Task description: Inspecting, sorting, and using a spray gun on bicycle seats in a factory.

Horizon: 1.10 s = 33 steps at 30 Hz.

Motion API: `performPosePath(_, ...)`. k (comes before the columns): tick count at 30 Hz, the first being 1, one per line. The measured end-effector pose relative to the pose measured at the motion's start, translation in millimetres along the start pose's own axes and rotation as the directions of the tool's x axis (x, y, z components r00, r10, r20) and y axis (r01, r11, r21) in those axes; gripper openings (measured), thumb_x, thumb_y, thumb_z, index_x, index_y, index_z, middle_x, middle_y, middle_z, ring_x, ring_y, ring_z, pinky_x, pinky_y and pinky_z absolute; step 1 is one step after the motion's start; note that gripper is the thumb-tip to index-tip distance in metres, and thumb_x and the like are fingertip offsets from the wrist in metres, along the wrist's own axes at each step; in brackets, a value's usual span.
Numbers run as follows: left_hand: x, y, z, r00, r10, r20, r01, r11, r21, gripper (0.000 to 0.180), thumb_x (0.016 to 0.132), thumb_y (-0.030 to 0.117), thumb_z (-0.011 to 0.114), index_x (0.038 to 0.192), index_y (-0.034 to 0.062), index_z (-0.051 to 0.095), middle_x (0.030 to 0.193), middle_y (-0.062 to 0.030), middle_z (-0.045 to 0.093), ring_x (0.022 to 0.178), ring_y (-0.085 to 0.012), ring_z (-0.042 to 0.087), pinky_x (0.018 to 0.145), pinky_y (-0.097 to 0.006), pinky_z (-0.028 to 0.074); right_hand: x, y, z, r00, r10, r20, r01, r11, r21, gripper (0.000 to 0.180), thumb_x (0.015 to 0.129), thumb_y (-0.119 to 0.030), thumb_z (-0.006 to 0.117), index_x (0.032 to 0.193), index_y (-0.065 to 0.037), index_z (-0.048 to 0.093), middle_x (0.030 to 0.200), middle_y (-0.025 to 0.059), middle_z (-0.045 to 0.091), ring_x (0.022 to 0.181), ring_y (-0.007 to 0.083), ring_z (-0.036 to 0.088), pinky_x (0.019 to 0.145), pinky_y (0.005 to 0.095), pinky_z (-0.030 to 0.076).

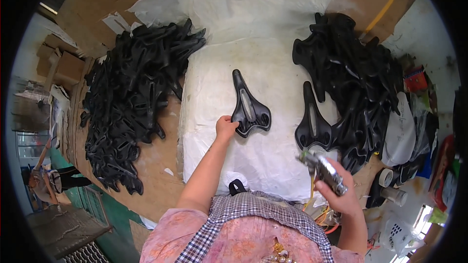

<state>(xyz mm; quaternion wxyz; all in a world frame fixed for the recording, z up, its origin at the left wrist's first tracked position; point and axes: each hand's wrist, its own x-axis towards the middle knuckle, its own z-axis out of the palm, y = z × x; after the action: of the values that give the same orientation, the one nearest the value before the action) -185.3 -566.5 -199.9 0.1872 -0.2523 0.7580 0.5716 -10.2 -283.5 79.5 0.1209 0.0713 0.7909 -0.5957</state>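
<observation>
A black bicycle saddle base (257,109) with a long central slot lies on the white-covered work surface (209,83), its narrow nose pointing away from me. My left hand (226,127) pinches its wide rear end at the left corner. My right hand (345,192) is closed around a metal spray gun (327,171), held above the surface with its nozzle pointing left. A yellow hose (311,188) hangs from the gun. Just beyond the gun lies another black saddle base (304,127), beside the right-hand pile.
Large heaps of black saddle bases flank the surface, a left pile (131,102) on brown cardboard (163,165) and a right pile (351,73). Jars (386,178) and plastic bags stand at far right. Another person (46,180) is off to the left.
</observation>
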Motion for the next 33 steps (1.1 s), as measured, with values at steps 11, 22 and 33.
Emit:
performPosePath(11, -7, 33, -25, 0.988, -0.037, 0.151, 0.088, 0.936, -0.34, 0.039, 0.067, 0.003, 0.068, 0.105, -0.0014, 0.058, 0.08, -0.0068, 0.061, 0.065, -0.0161, 0.056, 0.05, -0.028, 0.043, -17, 0, -9, 0.999, -0.016, 0.037, 0.016, 1.0, 0.02, 0.055, 0.078, -0.007, 0.068, 0.127, 0.001, 0.044, 0.086, 0.0064, 0.061, 0.077, 0.012, 0.059, 0.07, 0.026, 0.048)
performPosePath(22, -42, 55, 130, 0.826, 0.533, 0.18, -0.561, 0.807, 0.186, 0.023, 0.08, 0.015, 0.063, 0.098, 0.002, 0.057, 0.087, -0.0097, 0.062, 0.079, -0.0183, 0.06, 0.071, -0.031, 0.05, -47, 41, -38, 0.937, 0.019, -0.35, 0.088, 0.953, 0.288, 0.059, 0.08, -0.011, 0.066, 0.13, 0.004, 0.039, 0.091, 0.008, 0.06, 0.082, 0.0144, 0.059, 0.074, 0.0289, 0.05)
performPosePath(33, -110, 66, 209, 0.821, 0.251, 0.513, -0.545, 0.61, 0.575, 0.029, 0.059, 0.013, 0.068, 0.085, 0.0032, 0.061, 0.099, -0.0178, 0.057, 0.102, -0.0346, 0.053, 0.082, -0.041, 0.047, -59, 55, -43, 0.933, 0.034, -0.359, 0.07, 0.959, 0.273, 0.058, 0.08, -0.006, 0.066, 0.131, 0.002, 0.04, 0.094, 0.0078, 0.061, 0.085, 0.0132, 0.06, 0.078, 0.0284, 0.05)
